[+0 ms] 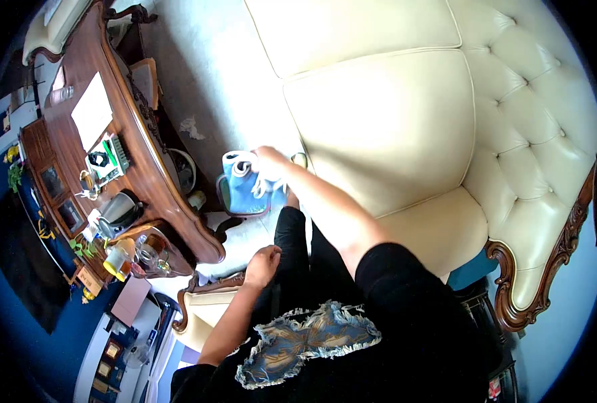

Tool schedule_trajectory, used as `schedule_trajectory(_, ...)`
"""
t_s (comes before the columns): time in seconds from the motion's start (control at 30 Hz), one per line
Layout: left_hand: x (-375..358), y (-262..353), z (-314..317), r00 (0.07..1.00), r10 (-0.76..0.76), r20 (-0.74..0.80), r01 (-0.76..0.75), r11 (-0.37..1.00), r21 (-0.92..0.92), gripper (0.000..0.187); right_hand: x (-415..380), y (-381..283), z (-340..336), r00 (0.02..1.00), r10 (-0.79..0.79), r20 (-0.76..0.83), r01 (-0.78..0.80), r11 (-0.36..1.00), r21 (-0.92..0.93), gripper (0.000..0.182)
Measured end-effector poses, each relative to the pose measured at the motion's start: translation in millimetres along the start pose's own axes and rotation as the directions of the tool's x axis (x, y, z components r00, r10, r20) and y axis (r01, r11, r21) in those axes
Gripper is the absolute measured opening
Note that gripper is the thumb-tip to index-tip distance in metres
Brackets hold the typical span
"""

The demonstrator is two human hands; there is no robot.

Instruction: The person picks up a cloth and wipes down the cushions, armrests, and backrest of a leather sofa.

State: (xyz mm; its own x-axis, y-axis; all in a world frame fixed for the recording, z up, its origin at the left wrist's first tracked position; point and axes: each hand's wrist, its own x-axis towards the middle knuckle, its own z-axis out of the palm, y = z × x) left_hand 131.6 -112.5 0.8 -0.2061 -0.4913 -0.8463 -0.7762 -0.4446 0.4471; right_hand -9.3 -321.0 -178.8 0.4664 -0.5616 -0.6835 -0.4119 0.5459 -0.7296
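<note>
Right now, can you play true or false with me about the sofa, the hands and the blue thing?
1. The sofa is cream coloured. True.
2. The right hand is at the blue and white cloth. True.
3. The left hand is up on the wooden table. False: it rests low, against the black clothing.
4. The kettle is sitting on the sofa. False: it stands on the wooden table.

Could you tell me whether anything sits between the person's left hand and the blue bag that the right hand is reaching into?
Nothing separate does. The left hand rests on the person's black-clad leg, while the blue bag lies farther along, where the right hand already touches it.
</note>
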Motion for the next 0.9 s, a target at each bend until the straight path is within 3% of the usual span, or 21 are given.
schedule_trajectory(0.07,-6.7,-0.1,1.3,0.999,0.012,-0.034,-0.012,1.0,-0.003,0.016,-38.8,-8.0,8.7,0.997,0.039,-0.061,-0.018,0.947,0.321,0.034)
schedule_trajectory(0.13,-7.2,-5.2,2.1,0.996,0.015,-0.093,-0.013,1.0,0.021,0.019,-68.7,6.8,-9.5,0.993,0.087,-0.077,-0.034,0.855,0.517,0.027)
schedule_trajectory(0.2,-5.1,-21.6,10.3,0.998,0.005,-0.056,-0.001,0.997,0.071,0.017,-114.5,5.5,-59.6,0.902,0.12,-0.415,0.009,0.955,0.295,0.019)
schedule_trajectory(0.23,-4.4,-26.8,12.6,1.0,-0.019,-0.023,0.022,0.992,0.121,0.016,-105.9,59.4,-76.3,0.745,0.132,-0.653,0.077,0.956,0.282,0.012)
schedule_trajectory(0.27,-5.8,-27.2,12.9,1.0,-0.006,-0.027,0.009,0.993,0.118,0.016,-144.0,40.3,-125.7,0.649,0.134,-0.749,0.172,0.933,0.317,0.011)
schedule_trajectory(0.3,-6.4,-24.2,12.7,1.0,0.005,-0.009,-0.004,0.994,0.109,0.016,-164.8,50.9,-171.3,0.48,0.079,-0.874,0.175,0.967,0.184,0.015)
schedule_trajectory(0.33,-3.3,-18.1,11.2,1.0,0.017,0.007,-0.018,0.995,0.1,0.016,-185.4,55.8,-218.1,0.292,-0.019,-0.956,0.009,1.0,-0.017,0.02)
schedule_trajectory(0.4,0.4,-3.4,7.4,1.0,-0.01,0.001,0.01,1.0,0.019,0.015,-209.2,75.3,-301.5,0.07,-0.106,-0.992,-0.327,0.937,-0.123,0.029)
schedule_trajectory(0.47,2.9,6.9,7.8,0.994,0.058,-0.096,-0.062,0.997,-0.039,0.014,-198.7,77.0,-344.2,-0.102,-0.086,-0.991,-0.318,0.947,-0.05,0.026)
schedule_trajectory(0.53,2.8,17.7,7.8,0.996,0.052,-0.077,-0.056,0.997,-0.053,0.013,-145.2,106.9,-374.6,0.074,0.097,-0.993,-0.552,0.833,0.04,0.029)
schedule_trajectory(0.57,5.9,20.8,10.6,0.995,0.046,-0.086,-0.054,0.994,-0.091,0.014,-109.5,111.2,-362.0,0.211,0.045,-0.976,-0.399,0.916,-0.044,0.029)
schedule_trajectory(0.6,7.6,24.3,13.5,0.995,0.038,-0.094,-0.05,0.99,-0.131,0.014,-71.2,98.9,-333.3,0.395,0.134,-0.909,-0.374,0.927,-0.026,0.027)
schedule_trajectory(0.67,5.6,25.5,18.7,0.996,0.054,-0.077,-0.063,0.991,-0.12,0.014,-9.4,85.3,-234.2,0.601,-0.08,-0.795,-0.164,0.961,-0.221,0.025)
schedule_trajectory(0.7,4.4,26.0,20.0,0.997,0.043,-0.058,-0.049,0.994,-0.101,0.015,-28.6,30.3,-179.5,0.846,0.236,-0.477,-0.058,0.932,0.359,0.028)
schedule_trajectory(0.73,1.3,26.3,20.8,0.999,0.031,-0.038,-0.034,0.996,-0.083,0.015,-4.2,40.0,-120.5,0.895,0.01,-0.445,-0.014,1.0,-0.007,0.031)
schedule_trajectory(0.8,-2.9,25.0,17.4,0.999,0.048,-0.016,-0.049,0.996,-0.077,0.015,6.0,60.1,-9.5,0.984,-0.044,-0.175,0.025,0.994,-0.109,0.039)
schedule_trajectory(0.9,-5.2,7.7,10.7,0.998,0.056,-0.032,-0.058,0.997,-0.056,0.015,-81.0,50.3,38.4,0.984,0.06,-0.169,-0.009,0.958,0.287,0.036)
